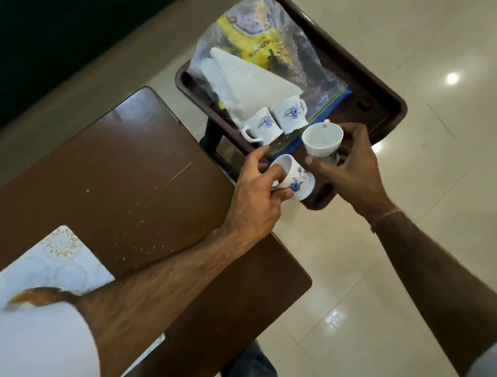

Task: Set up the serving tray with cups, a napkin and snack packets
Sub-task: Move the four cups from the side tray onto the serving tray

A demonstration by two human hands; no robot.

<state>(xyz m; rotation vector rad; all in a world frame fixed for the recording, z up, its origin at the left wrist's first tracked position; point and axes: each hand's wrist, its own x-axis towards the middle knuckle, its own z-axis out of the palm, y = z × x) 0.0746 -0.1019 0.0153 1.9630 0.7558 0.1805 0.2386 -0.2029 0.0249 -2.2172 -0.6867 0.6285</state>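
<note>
Left hand (258, 186) grasping tilted white blue-flowered ceramic cup (294, 177) over dark brown tray (387, 109) edge; right hand (348, 164) grasping upright second cup (323, 140). Likely light, rigid, glazed-slippery, chippable; best gripped round body.

A home: glossy tiled floor (380, 265), wooden table (128, 183), floral placemat (53, 265).

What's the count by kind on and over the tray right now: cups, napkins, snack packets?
Cups: 4. Two stand on the tray, cup one and cup two; one in the left hand, tilted; one in the right hand, mouth up.
Napkins: 1, white folded.
Snack packets: 1 yellow packet visible inside a clear bag; more cannot be told.
Total: 6.
</note>
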